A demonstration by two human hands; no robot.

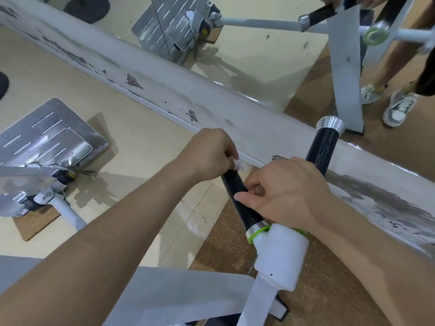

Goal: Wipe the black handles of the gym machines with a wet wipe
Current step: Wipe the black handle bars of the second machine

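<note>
Black handle (pixel 235 187), near centre, has the white wipe (pixel 240 164) pinched against its far end by the left hand (pixel 211 154); the right hand (pixel 287 191) grasps it nearer, fingers curled.

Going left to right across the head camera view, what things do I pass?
In order: metal foot plate → left hand → wet wipe → right hand → silver end cap → reflected sneakers.

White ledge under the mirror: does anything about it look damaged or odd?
Yes. The white ledge has chipped paint and dark, worn patches along it, heaviest at the right end beyond the black handle.
</note>
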